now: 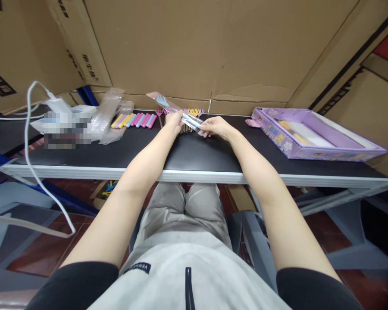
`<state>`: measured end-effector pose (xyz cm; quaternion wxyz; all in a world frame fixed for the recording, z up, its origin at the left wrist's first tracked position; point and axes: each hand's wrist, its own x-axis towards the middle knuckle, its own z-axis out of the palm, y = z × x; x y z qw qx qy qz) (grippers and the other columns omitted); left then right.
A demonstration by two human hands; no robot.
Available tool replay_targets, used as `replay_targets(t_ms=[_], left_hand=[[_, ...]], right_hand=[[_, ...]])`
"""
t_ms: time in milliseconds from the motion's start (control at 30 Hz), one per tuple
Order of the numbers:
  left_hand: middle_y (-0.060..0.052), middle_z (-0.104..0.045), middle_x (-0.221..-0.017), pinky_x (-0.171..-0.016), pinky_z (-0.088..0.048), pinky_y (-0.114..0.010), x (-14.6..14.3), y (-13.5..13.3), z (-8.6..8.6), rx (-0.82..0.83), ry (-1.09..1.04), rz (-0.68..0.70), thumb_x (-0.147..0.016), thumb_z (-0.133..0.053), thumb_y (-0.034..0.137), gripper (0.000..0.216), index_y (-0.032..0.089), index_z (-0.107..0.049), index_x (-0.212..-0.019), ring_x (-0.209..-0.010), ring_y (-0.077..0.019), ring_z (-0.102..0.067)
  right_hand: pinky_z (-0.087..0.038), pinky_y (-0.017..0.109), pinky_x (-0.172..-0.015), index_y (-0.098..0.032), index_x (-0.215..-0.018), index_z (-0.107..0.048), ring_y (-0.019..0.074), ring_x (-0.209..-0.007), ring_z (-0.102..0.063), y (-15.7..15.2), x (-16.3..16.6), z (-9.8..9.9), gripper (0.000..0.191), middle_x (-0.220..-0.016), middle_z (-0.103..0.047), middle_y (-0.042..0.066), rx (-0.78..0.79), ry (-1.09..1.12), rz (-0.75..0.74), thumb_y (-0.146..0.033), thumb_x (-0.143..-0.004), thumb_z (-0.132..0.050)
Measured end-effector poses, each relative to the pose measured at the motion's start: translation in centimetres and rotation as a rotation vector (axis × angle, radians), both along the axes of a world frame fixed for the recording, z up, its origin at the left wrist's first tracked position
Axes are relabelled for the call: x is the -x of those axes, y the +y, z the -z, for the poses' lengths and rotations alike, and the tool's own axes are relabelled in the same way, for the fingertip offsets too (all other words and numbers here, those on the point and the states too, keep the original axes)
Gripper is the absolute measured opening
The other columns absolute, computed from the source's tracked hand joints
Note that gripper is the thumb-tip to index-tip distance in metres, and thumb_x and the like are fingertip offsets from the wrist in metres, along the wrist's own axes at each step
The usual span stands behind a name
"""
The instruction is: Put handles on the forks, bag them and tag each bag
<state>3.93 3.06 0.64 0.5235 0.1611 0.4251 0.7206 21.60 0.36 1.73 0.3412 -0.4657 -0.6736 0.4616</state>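
Both my hands hold a narrow clear plastic sleeve [171, 106] with small coloured forks inside it, lifted above the black table [194, 150]. My left hand [174, 121] pinches the sleeve near its middle. My right hand [215, 127] grips its lower end with fingers closed. The sleeve's far end tilts up and to the left. Behind my hands several loose small forks [194, 113] in pink, yellow and purple lie on the table.
A row of pastel handles [134, 120] lies left of centre, beside clear empty bags [107, 113] and a white charger with cable [56, 105]. A purple open box [310, 135] sits at the right. Cardboard walls stand behind the table.
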Motion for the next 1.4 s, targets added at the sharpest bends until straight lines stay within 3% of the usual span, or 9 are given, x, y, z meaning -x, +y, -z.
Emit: replay_targets(t_ms=[300, 567, 833, 1067, 1167, 1233, 1300, 1400], left_hand=[[0.002, -0.065, -0.065, -0.070, -0.061, -0.017, 0.0, 0.0, 0.0, -0.033, -0.003, 0.051, -0.099, -0.066, -0.001, 0.026, 0.015, -0.062, -0.080, -0.059, -0.0080, -0.065], [0.001, -0.068, -0.069, -0.085, -0.066, -0.027, 0.2, 0.5, 0.4, -0.022, -0.002, 0.049, -0.096, -0.068, 0.001, 0.014, 0.014, -0.069, -0.092, -0.072, -0.0127, -0.073], [0.002, -0.066, -0.065, -0.080, -0.065, -0.024, 0.2, -0.1, 0.0, -0.013, 0.067, 0.064, -0.098, -0.063, -0.001, 0.031, 0.017, -0.058, -0.073, -0.060, -0.0101, -0.066], [-0.001, -0.071, -0.072, -0.090, -0.067, -0.031, 0.3, 0.0, 0.1, 0.010, 0.060, 0.059, -0.092, -0.068, 0.001, 0.020, 0.019, -0.064, -0.083, -0.085, -0.0190, -0.080], [-0.001, -0.071, -0.072, -0.092, -0.068, -0.034, 0.4, 0.0, 0.2, 0.020, 0.066, 0.080, -0.094, -0.067, 0.004, 0.018, 0.019, -0.062, -0.086, -0.086, -0.0194, -0.081], [0.000, -0.069, -0.070, -0.092, -0.068, -0.034, 0.4, 0.0, 0.2, 0.023, 0.096, 0.103, -0.096, -0.065, 0.005, 0.018, 0.019, -0.060, -0.086, -0.082, -0.0184, -0.081], [0.001, -0.068, -0.068, -0.092, -0.069, -0.034, 0.4, 0.0, 0.2, 0.022, 0.124, 0.133, -0.097, -0.063, 0.005, 0.017, 0.019, -0.060, -0.088, -0.079, -0.0170, -0.080], [0.001, -0.069, -0.070, -0.090, -0.069, -0.033, 0.3, -0.1, 0.3, 0.000, 0.119, 0.168, -0.095, -0.064, 0.005, 0.013, 0.018, -0.063, -0.092, -0.080, -0.0172, -0.080]], right_hand=[[-0.044, 0.017, -0.046, -0.012, -0.067, -0.067, 0.0082, -0.048, -0.064, 0.1, 0.0, 0.1, 0.035, -0.064, -0.077, 0.006, -0.033, 0.021, -0.007, -0.020, -0.081, -0.097], [-0.044, 0.019, -0.048, -0.013, -0.068, -0.065, 0.0095, -0.049, -0.064, 0.0, 0.2, -0.1, 0.036, -0.069, -0.078, 0.009, -0.048, 0.005, 0.027, -0.022, -0.080, -0.098], [-0.043, 0.018, -0.046, -0.012, -0.068, -0.067, 0.0087, -0.048, -0.064, -0.3, 0.1, -0.3, 0.030, -0.064, -0.076, 0.006, -0.047, -0.015, 0.038, -0.012, -0.088, -0.089], [-0.042, 0.018, -0.044, -0.013, -0.080, -0.068, 0.0092, -0.048, -0.063, -0.2, 0.4, -0.3, 0.018, -0.071, -0.075, 0.005, -0.050, -0.087, 0.115, -0.006, -0.093, -0.080], [-0.055, 0.021, -0.058, -0.013, -0.098, -0.071, 0.0123, -0.063, -0.069, 0.5, 0.3, 0.1, 0.018, -0.087, -0.079, 0.007, -0.106, -0.067, 0.161, 0.000, -0.087, -0.077], [-0.064, 0.031, -0.083, -0.013, -0.107, -0.072, 0.0169, -0.086, -0.075, 1.1, 0.2, 0.5, 0.033, -0.105, -0.080, 0.010, -0.170, -0.053, 0.175, 0.004, -0.079, -0.074], [-0.061, 0.043, -0.106, -0.013, -0.111, -0.073, 0.0221, -0.108, -0.075, 1.7, 0.1, 0.9, 0.042, -0.120, -0.079, 0.013, -0.231, -0.051, 0.174, 0.005, -0.074, -0.070], [-0.054, 0.051, -0.117, -0.014, -0.110, -0.074, 0.0250, -0.119, -0.073, 2.2, 0.0, 1.2, 0.042, -0.125, -0.078, 0.013, -0.280, -0.037, 0.154, 0.002, -0.073, -0.065]])
